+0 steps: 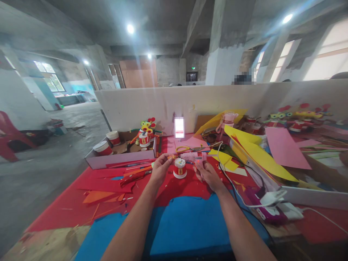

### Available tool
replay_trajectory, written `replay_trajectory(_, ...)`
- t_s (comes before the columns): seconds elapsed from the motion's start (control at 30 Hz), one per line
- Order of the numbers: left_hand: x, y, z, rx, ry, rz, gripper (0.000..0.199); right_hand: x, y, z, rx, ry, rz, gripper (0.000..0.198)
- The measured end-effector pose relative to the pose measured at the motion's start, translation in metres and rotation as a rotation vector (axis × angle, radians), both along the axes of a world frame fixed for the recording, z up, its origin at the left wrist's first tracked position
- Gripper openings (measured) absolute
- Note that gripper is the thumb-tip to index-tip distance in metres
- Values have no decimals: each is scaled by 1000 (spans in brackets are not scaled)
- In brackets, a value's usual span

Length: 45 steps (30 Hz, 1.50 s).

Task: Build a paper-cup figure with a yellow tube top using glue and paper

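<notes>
My left hand (pixel 160 169) pinches a small orange folded paper strip (pixel 172 156) between its fingertips. In my right hand (pixel 208 174) is a pink hot glue gun (pixel 193 156) with a small red light lit on its side. The gun's nozzle points left, close to the orange strip; whether they touch I cannot tell. Just below and between the hands stands an upturned red and white paper cup (pixel 179 170) with a yellow label. A dark blue folded strip (pixel 189 162) shows beside the cup, partly hidden by the glue gun.
Yellow-handled scissors (pixel 187 148) lie behind the glue gun. A lit phone (pixel 179 127) leans at the back panel. Left is a box (pixel 122 159) with cups and a paper figure (pixel 145 134). A purple power strip (pixel 265 206) with cables sits right, near yellow paper sheets (pixel 255 156).
</notes>
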State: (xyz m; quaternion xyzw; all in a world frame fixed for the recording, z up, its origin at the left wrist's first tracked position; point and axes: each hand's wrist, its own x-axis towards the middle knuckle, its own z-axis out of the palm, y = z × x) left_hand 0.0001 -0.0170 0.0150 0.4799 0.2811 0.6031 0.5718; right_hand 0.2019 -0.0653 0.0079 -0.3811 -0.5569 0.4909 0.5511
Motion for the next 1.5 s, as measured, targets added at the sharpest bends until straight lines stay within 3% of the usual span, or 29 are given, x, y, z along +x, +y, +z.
replay_trajectory(1.5, 0, 0, 1, -21, -37, -34, 29, 1, -1, 4, -25, -17, 7, 53)
